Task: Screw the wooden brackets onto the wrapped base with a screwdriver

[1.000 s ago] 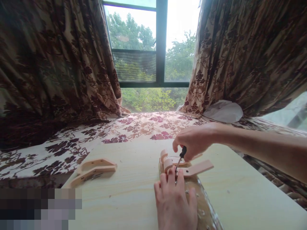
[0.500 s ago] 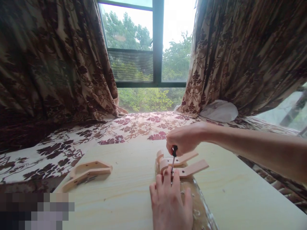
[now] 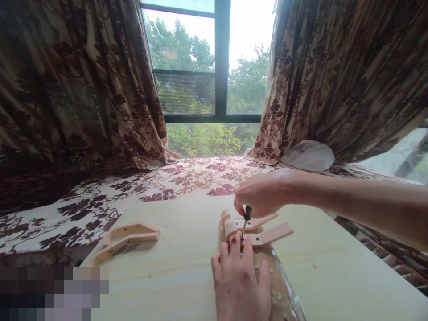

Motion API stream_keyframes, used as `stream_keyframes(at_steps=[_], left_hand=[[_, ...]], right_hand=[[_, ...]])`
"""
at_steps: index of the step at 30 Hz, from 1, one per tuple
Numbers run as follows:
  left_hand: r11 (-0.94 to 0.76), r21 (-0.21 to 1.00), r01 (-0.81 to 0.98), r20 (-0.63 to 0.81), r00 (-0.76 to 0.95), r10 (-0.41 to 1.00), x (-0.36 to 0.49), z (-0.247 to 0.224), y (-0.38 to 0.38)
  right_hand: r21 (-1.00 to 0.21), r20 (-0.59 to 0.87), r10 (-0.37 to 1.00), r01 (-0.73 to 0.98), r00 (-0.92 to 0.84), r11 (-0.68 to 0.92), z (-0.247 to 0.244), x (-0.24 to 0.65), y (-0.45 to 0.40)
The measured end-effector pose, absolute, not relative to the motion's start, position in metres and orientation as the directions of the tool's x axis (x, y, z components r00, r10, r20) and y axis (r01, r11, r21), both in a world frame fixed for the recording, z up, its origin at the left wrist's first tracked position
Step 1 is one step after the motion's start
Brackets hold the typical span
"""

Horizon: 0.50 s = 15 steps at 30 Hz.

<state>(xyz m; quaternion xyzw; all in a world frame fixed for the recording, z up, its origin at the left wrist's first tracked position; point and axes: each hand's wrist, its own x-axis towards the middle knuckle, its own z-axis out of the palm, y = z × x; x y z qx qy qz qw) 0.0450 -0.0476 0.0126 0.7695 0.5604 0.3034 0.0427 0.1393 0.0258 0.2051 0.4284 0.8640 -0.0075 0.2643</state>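
Note:
My right hand (image 3: 264, 194) is closed round the black handle of a screwdriver (image 3: 247, 215), held slightly tilted. Its shaft runs down to a dark hole in the nearer curved wooden piece (image 3: 274, 236); the very tip is partly hidden by my fingers. Spread over the near end of that piece, my left hand (image 3: 239, 276) presses with its fingertips beside the screwdriver tip. A second wooden piece (image 3: 264, 221) of like shape, with dark holes, lies just behind. Both rest across a brown board (image 3: 277, 281) with a shiny, wrapped-looking edge.
On the left of the pale wooden tabletop (image 3: 177, 276) lies an angled wooden frame (image 3: 133, 236), with small dark bits beside it that I cannot make out. Beyond are a flowered cloth (image 3: 187, 176), patterned curtains (image 3: 117, 89), a white bag (image 3: 309, 156) and a window.
The screwdriver's handle leans a little more to the right, my right hand shifting with it. My left hand keeps its place on the wooden piece. The whole view has moved slightly.

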Motion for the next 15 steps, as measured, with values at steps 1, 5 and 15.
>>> stream_keyframes(at_steps=[1,5,15], left_hand=[[-0.370,0.405,0.836,0.419,0.190,0.888,0.045,0.012,-0.048],[-0.377,0.428,0.821,0.410,0.195,0.891,0.045,0.013,-0.048],[-0.365,0.436,0.823,0.408,0.181,0.895,0.046,0.014,-0.047]], right_hand=[[0.191,-0.460,0.720,0.734,-0.519,0.652,0.204,0.140,0.028],[0.081,-0.448,0.678,0.729,-0.583,0.680,0.197,0.144,0.041],[0.129,-0.409,0.764,0.797,-0.499,0.590,0.192,0.142,0.044]])
